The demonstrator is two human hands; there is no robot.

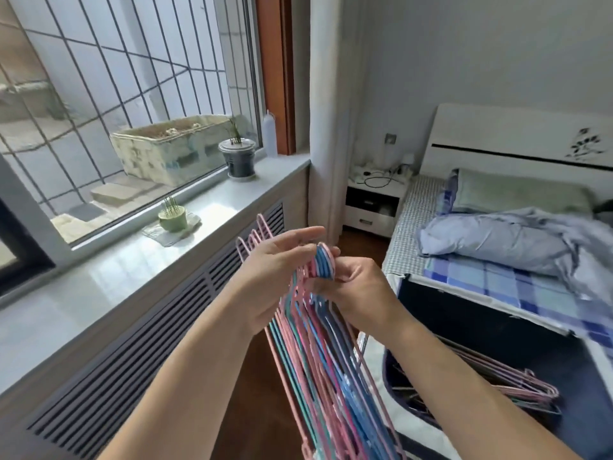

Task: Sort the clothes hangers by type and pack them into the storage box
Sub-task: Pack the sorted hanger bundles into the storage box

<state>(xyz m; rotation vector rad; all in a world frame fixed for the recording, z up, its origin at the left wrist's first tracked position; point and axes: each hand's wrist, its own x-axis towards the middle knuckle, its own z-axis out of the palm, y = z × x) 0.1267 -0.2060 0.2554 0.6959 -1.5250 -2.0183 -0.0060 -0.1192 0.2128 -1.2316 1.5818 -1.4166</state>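
A thick bundle of thin pink, blue and teal wire hangers point(318, 353) hangs in front of me, hooks upward. My right hand point(360, 287) is shut on the gathered hooks at the top of the bundle. My left hand point(275, 263) rests against the bundle's left side with fingers stretched out over the hooks; several pink hooks stick up behind it. Lower right stands the dark storage box point(477, 313), open, with another pile of pink and teal hangers point(517, 383) lying inside it.
A windowsill point(132, 260) with a small green pot point(172, 219) and a dark flowerpot point(239, 159) runs along the left, over a slatted radiator cover. A bed point(517, 254) with a blue quilt lies behind the box. A white nightstand point(374, 200) stands in the corner.
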